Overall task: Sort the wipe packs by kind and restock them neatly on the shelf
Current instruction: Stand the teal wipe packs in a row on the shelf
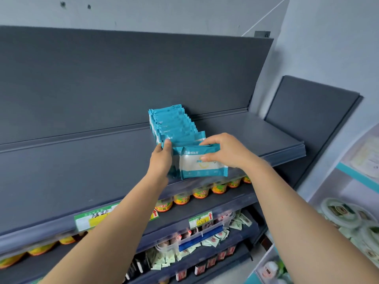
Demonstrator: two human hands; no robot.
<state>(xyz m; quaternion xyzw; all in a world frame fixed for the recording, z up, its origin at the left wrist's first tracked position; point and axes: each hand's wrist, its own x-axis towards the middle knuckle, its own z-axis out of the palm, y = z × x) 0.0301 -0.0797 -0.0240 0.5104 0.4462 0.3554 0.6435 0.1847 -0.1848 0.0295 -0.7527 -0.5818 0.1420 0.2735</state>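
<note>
A row of several teal wipe packs (174,124) stands upright on the dark grey top shelf (82,171), running from the back panel toward the front edge. At the row's front stands a teal and white wipe pack (196,167); my right hand (223,152) grips its top right edge, thumb on its face. My left hand (162,158) rests with straight fingers against the left side of the row's front packs. All the packs in view look like the same teal kind.
The top shelf stretches bare to the left and right of the row. Below it, a shelf holds jars with yellow and red lids (201,193), then bins of small sachets (215,238). A poster wall (348,201) stands at the right.
</note>
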